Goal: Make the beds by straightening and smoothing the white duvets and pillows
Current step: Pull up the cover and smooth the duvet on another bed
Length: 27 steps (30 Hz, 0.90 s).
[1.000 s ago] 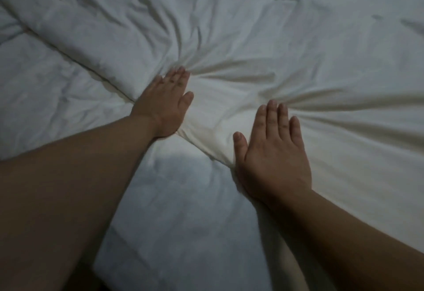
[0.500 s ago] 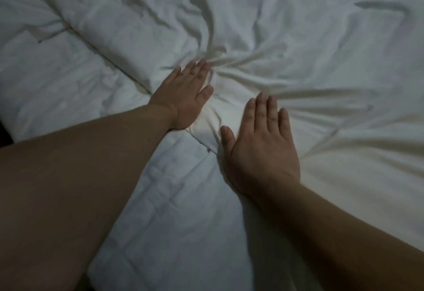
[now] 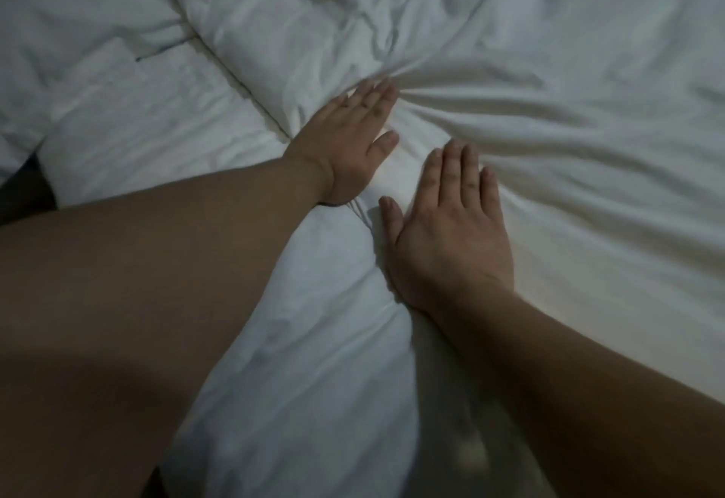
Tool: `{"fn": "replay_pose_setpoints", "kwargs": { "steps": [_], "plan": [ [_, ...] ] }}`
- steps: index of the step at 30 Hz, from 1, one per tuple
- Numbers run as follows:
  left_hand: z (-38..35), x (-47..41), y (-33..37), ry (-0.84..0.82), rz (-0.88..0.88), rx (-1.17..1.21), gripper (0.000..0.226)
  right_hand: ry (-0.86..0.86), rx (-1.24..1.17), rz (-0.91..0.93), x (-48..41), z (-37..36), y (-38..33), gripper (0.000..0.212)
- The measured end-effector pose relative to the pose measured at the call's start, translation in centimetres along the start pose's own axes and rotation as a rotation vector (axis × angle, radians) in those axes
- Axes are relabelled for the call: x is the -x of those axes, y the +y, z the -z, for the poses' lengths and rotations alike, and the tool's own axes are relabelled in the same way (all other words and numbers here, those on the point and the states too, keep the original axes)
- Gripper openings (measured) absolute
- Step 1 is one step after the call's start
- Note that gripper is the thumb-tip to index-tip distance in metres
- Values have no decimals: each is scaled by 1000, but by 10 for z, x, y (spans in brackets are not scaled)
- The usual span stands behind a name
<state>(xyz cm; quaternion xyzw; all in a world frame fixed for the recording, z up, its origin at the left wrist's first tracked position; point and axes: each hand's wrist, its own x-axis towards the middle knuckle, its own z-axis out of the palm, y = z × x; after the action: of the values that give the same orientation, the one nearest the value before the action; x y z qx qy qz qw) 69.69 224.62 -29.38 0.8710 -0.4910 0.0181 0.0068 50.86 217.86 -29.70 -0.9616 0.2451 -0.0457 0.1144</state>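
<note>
A white duvet point(image 3: 549, 152) covers the right and upper part of the view, its folded edge running diagonally from the top centre down to the middle. My left hand point(image 3: 345, 144) lies flat on that edge, fingers straight and pressed into the fabric. Creases fan out to the right from its fingertips. My right hand point(image 3: 447, 230) also lies flat, palm down on the duvet, a little nearer to me and to the right. Neither hand grips cloth. Below and left of the edge lies a second white layer of bedding point(image 3: 306, 360).
More crumpled white bedding point(image 3: 98, 77) fills the upper left. A dark gap point(image 3: 23, 187) shows at the left edge, where the bedding ends. The light is dim.
Both hands have slid forward and to the right across the duvet, pushing the creases ahead of them. The view has shifted, showing more bedding and the dark gap at the left.
</note>
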Motion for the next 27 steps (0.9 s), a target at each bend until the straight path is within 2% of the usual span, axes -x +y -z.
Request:
{"fn": "replay_pose_setpoints", "kwargs": {
  "steps": [5, 14, 27],
  "plan": [
    [-2, -21, -47, 30, 32, 7, 74, 7, 9, 15, -43, -11, -27, 83],
    [-15, -64, -107, 130, -87, -74, 72, 87, -30, 13, -102, -34, -50, 84],
    [-26, -66, -99, 195, -59, -32, 71, 70, -51, -18, -109, -44, -47, 83]
  ]
}}
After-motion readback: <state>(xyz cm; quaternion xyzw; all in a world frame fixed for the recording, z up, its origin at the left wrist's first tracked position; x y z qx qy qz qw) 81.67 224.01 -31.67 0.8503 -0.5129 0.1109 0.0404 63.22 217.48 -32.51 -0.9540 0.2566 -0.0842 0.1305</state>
